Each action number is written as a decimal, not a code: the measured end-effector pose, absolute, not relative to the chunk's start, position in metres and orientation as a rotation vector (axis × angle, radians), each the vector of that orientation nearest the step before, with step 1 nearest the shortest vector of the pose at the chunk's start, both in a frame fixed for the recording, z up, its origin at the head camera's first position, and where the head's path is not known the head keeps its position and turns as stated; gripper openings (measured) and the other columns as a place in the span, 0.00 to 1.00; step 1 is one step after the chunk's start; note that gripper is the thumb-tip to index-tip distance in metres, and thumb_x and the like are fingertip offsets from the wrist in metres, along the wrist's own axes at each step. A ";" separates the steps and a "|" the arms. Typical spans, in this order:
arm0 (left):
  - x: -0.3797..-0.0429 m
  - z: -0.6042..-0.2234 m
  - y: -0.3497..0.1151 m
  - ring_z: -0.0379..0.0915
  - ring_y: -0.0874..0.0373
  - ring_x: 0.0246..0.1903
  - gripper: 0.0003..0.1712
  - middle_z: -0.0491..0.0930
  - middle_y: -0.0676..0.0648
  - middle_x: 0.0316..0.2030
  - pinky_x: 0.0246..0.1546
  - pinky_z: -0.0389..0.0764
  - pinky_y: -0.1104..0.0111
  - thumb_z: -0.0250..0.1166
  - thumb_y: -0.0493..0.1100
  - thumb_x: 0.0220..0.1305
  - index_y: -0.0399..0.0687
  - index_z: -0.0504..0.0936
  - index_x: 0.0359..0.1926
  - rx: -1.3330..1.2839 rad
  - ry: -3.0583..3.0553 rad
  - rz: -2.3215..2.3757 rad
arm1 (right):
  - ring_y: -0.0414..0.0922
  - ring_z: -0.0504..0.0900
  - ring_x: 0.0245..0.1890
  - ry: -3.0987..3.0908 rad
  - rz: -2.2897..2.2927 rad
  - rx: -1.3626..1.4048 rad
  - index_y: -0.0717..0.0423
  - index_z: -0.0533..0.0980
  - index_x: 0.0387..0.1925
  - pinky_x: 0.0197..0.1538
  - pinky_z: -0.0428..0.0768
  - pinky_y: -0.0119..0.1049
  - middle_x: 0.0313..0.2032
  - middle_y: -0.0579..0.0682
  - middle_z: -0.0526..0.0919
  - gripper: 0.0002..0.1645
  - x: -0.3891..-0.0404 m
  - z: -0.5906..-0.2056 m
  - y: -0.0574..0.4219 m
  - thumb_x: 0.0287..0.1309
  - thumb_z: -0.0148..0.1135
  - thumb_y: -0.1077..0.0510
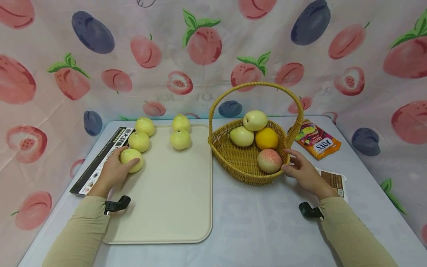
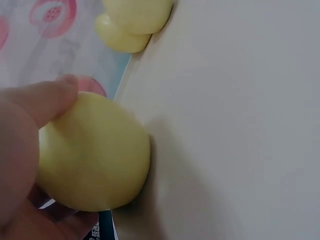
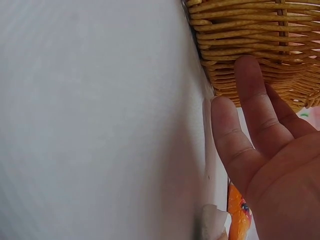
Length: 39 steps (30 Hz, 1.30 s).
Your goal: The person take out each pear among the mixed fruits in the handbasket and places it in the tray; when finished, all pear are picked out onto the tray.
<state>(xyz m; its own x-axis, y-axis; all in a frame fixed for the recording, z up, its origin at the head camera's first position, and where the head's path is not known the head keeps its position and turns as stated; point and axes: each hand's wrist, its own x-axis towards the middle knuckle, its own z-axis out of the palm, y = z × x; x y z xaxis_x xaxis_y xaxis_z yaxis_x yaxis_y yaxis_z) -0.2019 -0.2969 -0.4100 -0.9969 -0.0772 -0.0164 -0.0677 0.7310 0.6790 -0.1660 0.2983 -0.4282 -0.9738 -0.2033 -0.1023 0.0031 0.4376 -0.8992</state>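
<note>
Lying on the outer side of our left hand (image 1: 115, 168): one flat black-and-white box (image 1: 100, 159). Held in that hand, thumb and fingers curled round it: one yellow-green fruit (image 1: 133, 154), by the left edge of the cream tray (image 1: 166, 193); whether it touches the surface, we cannot tell. Step in hand, by our judgement: picking up this fruit while the basket is steadied. The next move would call for a straight lift, clear of the second fruit (image 1: 138, 141) just beyond the hand. Farther beyond: a third fruit (image 1: 145, 126). Ahead and rightward of the left hand: a pair of similar fruits (image 1: 180, 139). Inward of our right hand (image 1: 306, 173): one wicker basket (image 1: 233, 170) on the tabletop (image 1: 253, 222), containing two pale fruits (image 1: 241, 136), an orange (image 1: 267, 138) and a peach (image 1: 269, 161). Its arched handle (image 1: 257, 84) could hinder anything brought in from above. Right hand: fingers loosely extended, touching the basket's side, gripping nothing. Beyond it: one snack packet (image 1: 317, 138). Beside its wrist: one brown-and-white packet (image 1: 333, 181), partly hidden.
</note>
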 end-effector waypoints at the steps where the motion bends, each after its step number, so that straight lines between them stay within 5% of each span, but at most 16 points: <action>1: -0.202 -0.410 -0.296 0.59 0.30 0.64 0.48 0.60 0.25 0.68 0.62 0.60 0.38 0.64 0.59 0.68 0.35 0.56 0.75 0.132 -2.906 -1.142 | 0.70 0.66 0.64 2.492 -1.560 -0.177 0.55 0.48 0.78 0.60 0.70 0.64 0.74 0.70 0.50 0.43 -0.166 -0.428 0.298 0.73 0.56 0.48; 39: -0.204 -0.413 -0.285 0.57 0.31 0.67 0.50 0.58 0.27 0.70 0.65 0.60 0.40 0.64 0.59 0.68 0.35 0.53 0.76 0.300 -2.845 -1.172 | 0.70 0.65 0.64 2.494 -1.570 -0.194 0.56 0.48 0.78 0.61 0.69 0.64 0.74 0.70 0.50 0.42 -0.165 -0.428 0.298 0.74 0.55 0.48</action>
